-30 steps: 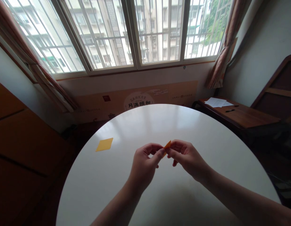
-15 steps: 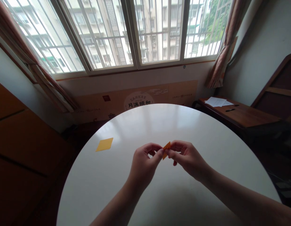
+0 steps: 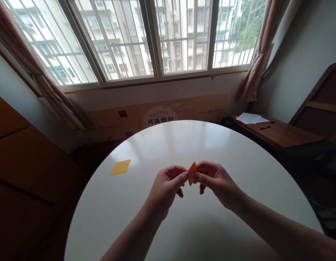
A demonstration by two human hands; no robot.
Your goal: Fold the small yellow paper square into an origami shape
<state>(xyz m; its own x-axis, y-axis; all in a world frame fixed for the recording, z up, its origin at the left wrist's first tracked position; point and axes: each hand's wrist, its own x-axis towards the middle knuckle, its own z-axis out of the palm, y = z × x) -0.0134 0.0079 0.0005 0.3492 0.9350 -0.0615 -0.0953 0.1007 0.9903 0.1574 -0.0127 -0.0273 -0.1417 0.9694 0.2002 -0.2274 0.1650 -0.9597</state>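
Note:
A small folded piece of orange-yellow paper (image 3: pixel 192 173) is held above the white round table (image 3: pixel 168 232), narrow and pointed at top and bottom. My left hand (image 3: pixel 169 186) pinches its left side between thumb and forefinger. On the other side my right hand (image 3: pixel 215 181) grips it the same way, thumb toward me. The fingertips cover part of the paper, so its exact folds are hard to make out. Flat on the table to the left lies a yellow paper square (image 3: pixel 120 167), apart from both hands.
Beyond the table's right edge stands a wooden side table (image 3: pixel 287 132) with white sheets (image 3: pixel 251 117) and a small dark object (image 3: pixel 265 127) on it. A printed cardboard panel (image 3: pixel 184 108) leans below the barred window. A wooden cabinet (image 3: pixel 23 163) is at the left.
The folded paper has turned more upright between my fingers and shows more of its face. My left hand's lower fingers have come into view below it. The yellow square stays put.

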